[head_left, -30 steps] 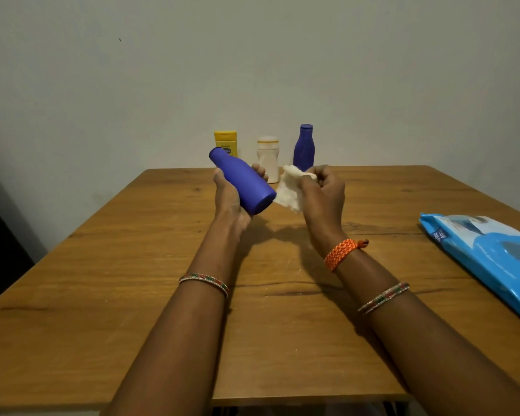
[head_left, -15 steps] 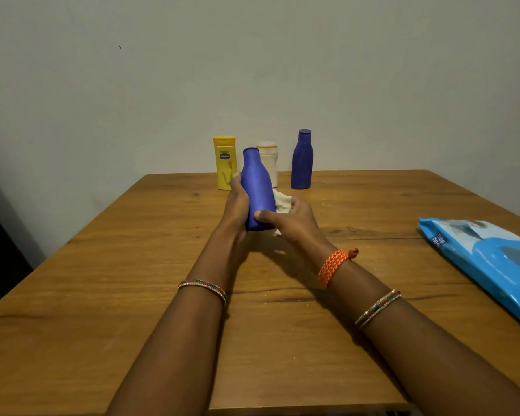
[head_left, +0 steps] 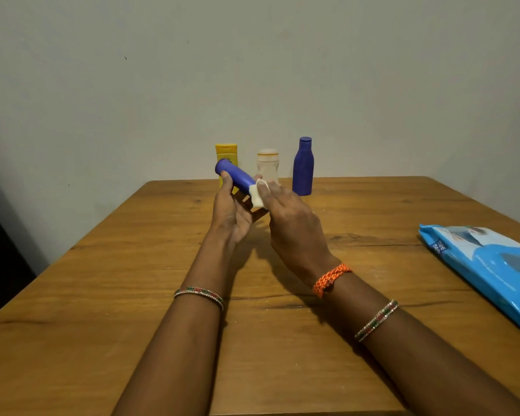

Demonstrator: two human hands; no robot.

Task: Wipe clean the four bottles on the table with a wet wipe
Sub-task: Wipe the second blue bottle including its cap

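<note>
Since the earlier frame, the blue bottle (head_left: 234, 175) has tilted from upright to a slant, base pointing up-left, raised above the wooden table (head_left: 132, 280). The left hand (head_left: 231, 211) grasps it from below while the right hand (head_left: 294, 226) presses the white wet wipe (head_left: 257, 196) against its lower end, fingers curled over the wipe. The yellow bottle (head_left: 227, 151), white bottle (head_left: 267, 166) and dark blue bottle (head_left: 303, 168) stand in a row at the table's far edge before a plain grey wall (head_left: 252, 70); the blue wipe pack (head_left: 490, 265) lies at the right edge.

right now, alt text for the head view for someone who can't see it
A person's left hand holds a tilted blue bottle above a wooden table while the right hand presses a white wet wipe against it. A yellow bottle, a white bottle and another blue bottle stand behind; a blue wipes pack lies right.
</note>
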